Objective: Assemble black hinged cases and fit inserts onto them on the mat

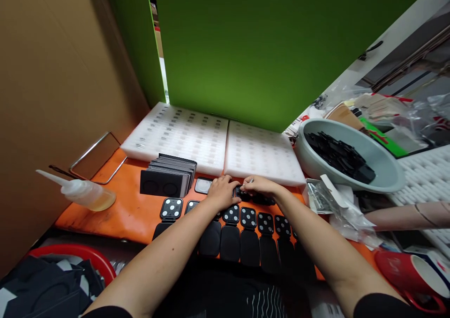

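Observation:
My left hand (223,192) rests with its fingers spread over the back row of square black pieces. Close beside it, my right hand (260,187) has thumb and fingers pinched together above another black piece (242,192); a small shiny bit shows at the fingertips, too small to name. In front of both hands runs a row of hinged black flat pieces, their square ends marked with white dots (248,218) and their plain black flaps (250,247) hanging toward me. A light square piece (203,185) lies left of my left hand.
White foam trays (263,151) with small metal parts stand behind. A stack of dark cards (165,177) and a squeeze bottle (87,195) are at left. To the right are a grey basin (386,168) of black pieces, a plastic bag (346,210) and a red mug (397,271).

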{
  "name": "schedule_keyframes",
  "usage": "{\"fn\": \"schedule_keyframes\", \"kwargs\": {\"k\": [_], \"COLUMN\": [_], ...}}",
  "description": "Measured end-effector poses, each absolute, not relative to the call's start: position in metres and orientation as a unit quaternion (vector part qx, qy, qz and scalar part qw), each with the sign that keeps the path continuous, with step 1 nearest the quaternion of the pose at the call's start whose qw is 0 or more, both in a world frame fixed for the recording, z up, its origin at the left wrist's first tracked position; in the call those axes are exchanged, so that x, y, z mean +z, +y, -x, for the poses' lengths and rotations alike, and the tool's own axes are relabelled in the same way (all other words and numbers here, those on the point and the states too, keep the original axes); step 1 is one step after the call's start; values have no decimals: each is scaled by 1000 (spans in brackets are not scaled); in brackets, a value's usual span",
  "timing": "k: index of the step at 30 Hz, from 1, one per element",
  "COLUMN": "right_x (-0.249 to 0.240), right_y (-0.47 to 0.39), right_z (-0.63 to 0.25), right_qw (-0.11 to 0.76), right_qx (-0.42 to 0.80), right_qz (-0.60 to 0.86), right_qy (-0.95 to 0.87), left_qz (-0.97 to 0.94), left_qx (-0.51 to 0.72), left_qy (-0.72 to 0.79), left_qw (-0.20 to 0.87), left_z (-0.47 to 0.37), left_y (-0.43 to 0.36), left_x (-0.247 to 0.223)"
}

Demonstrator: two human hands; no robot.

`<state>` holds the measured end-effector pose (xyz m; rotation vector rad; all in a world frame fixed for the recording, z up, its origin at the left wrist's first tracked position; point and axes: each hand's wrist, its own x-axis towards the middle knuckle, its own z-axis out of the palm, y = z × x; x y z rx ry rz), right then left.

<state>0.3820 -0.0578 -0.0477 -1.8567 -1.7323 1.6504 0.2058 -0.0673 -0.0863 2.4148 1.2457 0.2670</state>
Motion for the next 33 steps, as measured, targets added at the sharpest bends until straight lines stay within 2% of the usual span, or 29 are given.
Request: {"fn": "schedule_keyframes", "kwargs": {"k": [2, 5, 9, 12, 16, 20, 23, 26, 29, 33], "right_x": [-50, -56, -64, -64, -58, -53, -50, -49, -55, -65], "right_y": [-62, -72, -81, -83, -79, -69, -63, -64, -71, -77], "right_z": [-385, -384, -381, -379, -373, -370, -377, -385, -387, -375], "right_qw": [108, 135, 105, 97, 30, 3, 0, 114, 210, 165], "right_qx": [543, 463, 307, 282, 243, 288, 415, 517, 491, 337], "right_qz": [622, 656, 658, 655, 637, 638, 625, 626, 630, 658], "right_qy": [-554, -581, -679, -694, -732, -714, -661, -573, -564, -653], "left_qz": [-865, -864, -865, -865, -864, -864, -864, -863, -861, -854], "left_qx": [96, 96, 94, 92, 91, 88, 91, 96, 97, 88], "left_qy": [447, 448, 447, 447, 449, 452, 453, 453, 454, 463], "left_qw": [208, 209, 208, 208, 208, 204, 201, 203, 210, 221], "left_z": [-206, -206, -207, -207, -207, -207, -207, -206, -206, -209], "left_y": [-67, -67, -66, -66, -67, -68, -70, -70, -69, -65], "left_x": [-87, -88, -90, -90, -88, -85, -84, -84, -86, -87]}}
